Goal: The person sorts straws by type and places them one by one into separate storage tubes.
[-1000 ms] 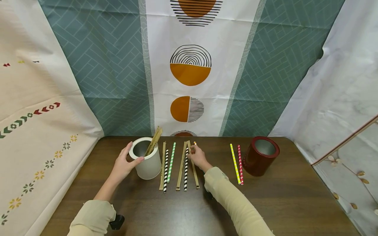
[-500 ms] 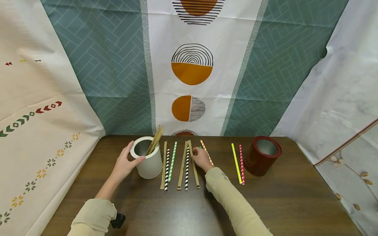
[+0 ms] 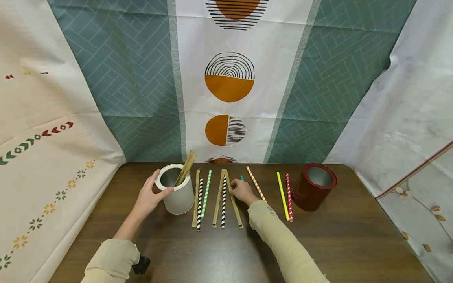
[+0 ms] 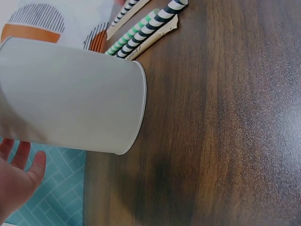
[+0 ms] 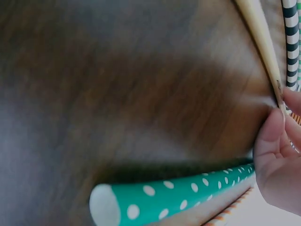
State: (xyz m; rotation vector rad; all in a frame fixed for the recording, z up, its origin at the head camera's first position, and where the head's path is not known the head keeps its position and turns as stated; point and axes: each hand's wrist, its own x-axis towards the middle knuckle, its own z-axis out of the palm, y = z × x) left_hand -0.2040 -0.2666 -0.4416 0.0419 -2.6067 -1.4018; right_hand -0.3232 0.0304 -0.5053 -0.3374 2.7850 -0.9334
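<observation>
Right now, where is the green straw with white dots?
In the head view the green dotted straw lies on the table under the right hand, between a tan wrapper and the orange striped straw.

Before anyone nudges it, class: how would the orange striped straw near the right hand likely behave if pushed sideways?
The orange straw is a thin round tube lying flat on the smooth table, so it would probably roll. It looks like paper, so likely very light and easily crushed. It lies apart from the right hand.

White cup (image 3: pixel 175 189) upright; green dotted straw (image 5: pixel 178 195) flat.
</observation>
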